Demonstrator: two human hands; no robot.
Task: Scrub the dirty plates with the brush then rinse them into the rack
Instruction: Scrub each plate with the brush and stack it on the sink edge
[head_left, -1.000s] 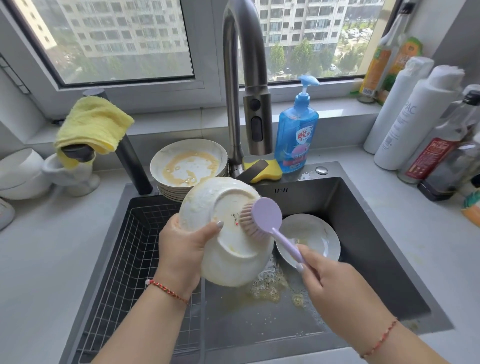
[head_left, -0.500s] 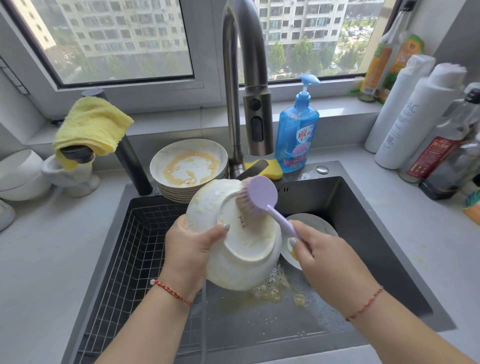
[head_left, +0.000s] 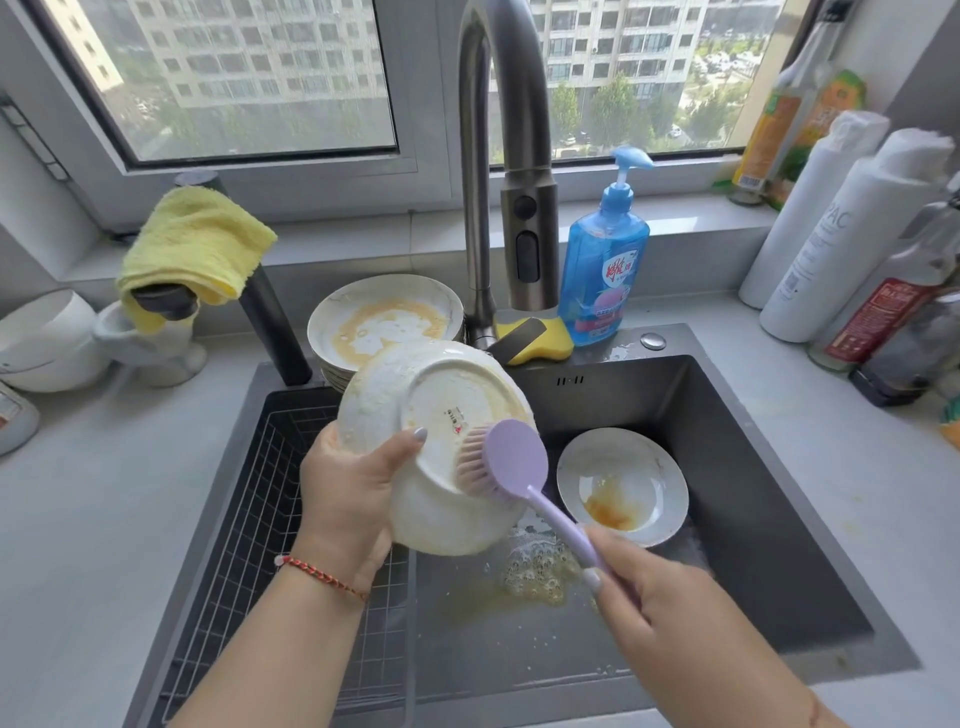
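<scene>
Setting: grey counter under a window, with a dark sink set into it and a tall tap behind.
Far left: yellow cloth draped over a dark post; white dishes beside it on the counter.
Rack: wire rack sits in the left part of the sink, nothing in it that shows.
Stack: dirty plates piled at the sink's back edge left of the tap, the top one smeared orange.
Left hand: grips the held plate, thumb curled over its underside near the foot ring, fingers hidden behind it.
Held plate: white, soapy, tilted over the sink with its underside facing the camera; faint orange smears and a small red mark in the middle.
Brush: lilac, round head with pinkish bristles pressed to the plate's underside at its right edge; long axis slants from the head at upper left down to the handle at lower right.
Right hand: fingers wrapped round the brush handle's lower end.
Sink floor: suds and orange residue under the plate; another plate lies face up at right with an orange stain.
Right: blue soap bottle and yellow sponge behind the sink; more bottles on the counter.
</scene>
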